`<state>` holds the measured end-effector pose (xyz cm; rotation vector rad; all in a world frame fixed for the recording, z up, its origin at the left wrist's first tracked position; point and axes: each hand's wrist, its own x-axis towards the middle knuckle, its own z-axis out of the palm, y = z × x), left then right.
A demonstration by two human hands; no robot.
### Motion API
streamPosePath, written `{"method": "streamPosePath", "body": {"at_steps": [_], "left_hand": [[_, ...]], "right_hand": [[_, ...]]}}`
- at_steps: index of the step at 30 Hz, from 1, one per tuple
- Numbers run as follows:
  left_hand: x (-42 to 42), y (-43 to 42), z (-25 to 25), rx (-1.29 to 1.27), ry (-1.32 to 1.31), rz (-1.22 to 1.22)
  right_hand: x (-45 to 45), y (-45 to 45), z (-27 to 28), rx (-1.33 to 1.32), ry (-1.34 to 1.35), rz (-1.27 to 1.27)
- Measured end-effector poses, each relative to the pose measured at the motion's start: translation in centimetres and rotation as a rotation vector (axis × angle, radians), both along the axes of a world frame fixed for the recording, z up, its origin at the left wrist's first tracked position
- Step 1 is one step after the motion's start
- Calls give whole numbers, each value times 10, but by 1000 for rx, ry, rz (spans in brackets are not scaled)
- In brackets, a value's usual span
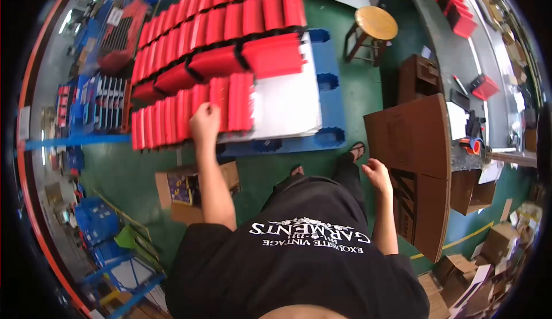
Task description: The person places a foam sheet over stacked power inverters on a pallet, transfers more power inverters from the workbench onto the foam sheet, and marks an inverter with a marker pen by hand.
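Observation:
My left hand is over the front row of upright red boxes, its fingers curled and pressed against the top of one of them. That row stands at the near edge of a stack on white sheets. Behind it are several more rows of red boxes, split by dark gaps. My right hand hangs at my side with loosely bent fingers, holding nothing. It is close to a large brown cardboard box.
Under the sheets lies a blue pallet. A round wooden stool stands beyond it. To the right runs a grey workbench with red parts and tools. An open carton sits on the green floor at left, near shelving.

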<state>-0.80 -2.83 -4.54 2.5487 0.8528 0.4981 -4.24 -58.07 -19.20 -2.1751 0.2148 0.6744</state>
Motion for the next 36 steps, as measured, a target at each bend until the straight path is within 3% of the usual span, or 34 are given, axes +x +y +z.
{"method": "streamPosePath", "body": {"at_steps": [2, 4, 6, 9, 12, 14, 17, 18, 20, 22, 23, 26, 28, 30, 32, 33, 34, 36], "left_hand": [[-1, 14, -17, -104, -35, 34], [8, 19, -29, 153, -47, 66], [43, -35, 5, 196, -68, 207], [130, -100, 22, 69, -404, 19], [221, -202, 54, 89, -467, -227], [270, -268, 67, -34, -473, -374], [342, -328, 16, -185, -374, -539], [364, -350, -6, -221, -298, -579], [409, -403, -38, -348, -146, -706], [460, -463, -62, -311, -52, -845], [489, -495, -67, -358, 19, -929], [575, -576, -94, -465, 302, -1124], [632, -629, -99, -520, 295, -1301], [683, -688, -110, -810, 461, -1233], [728, -762, -119, -1209, 568, -1026], [748, -803, -121, -1336, 538, -971], [767, -846, -122, -1459, 502, -915], [797, -925, -127, -1732, 492, -689]], "right_hand": [[2, -45, -29, -29, -42, -57], [25, -68, 3, -104, -59, -64], [57, -89, 38, -95, 23, -1], [128, -124, 86, -120, 121, 129], [181, -159, 105, -160, -86, 167], [214, -181, 111, -163, -203, 131], [256, -210, 112, -135, -385, 4], [274, -214, 133, -45, -300, -68], [299, -229, 126, 223, -241, -219], [338, -244, 124, 499, -75, -402], [360, -257, 113, 527, -77, -418], [456, -280, 104, 470, -120, -616], [533, -309, 113, 177, -312, -543], [619, -340, 127, 341, -423, -616], [710, -385, 123, 56, -758, -504], [753, -408, 111, 96, -758, -633], [796, -432, 106, -146, -798, -643], [871, -474, 100, -338, -990, -492]]}}
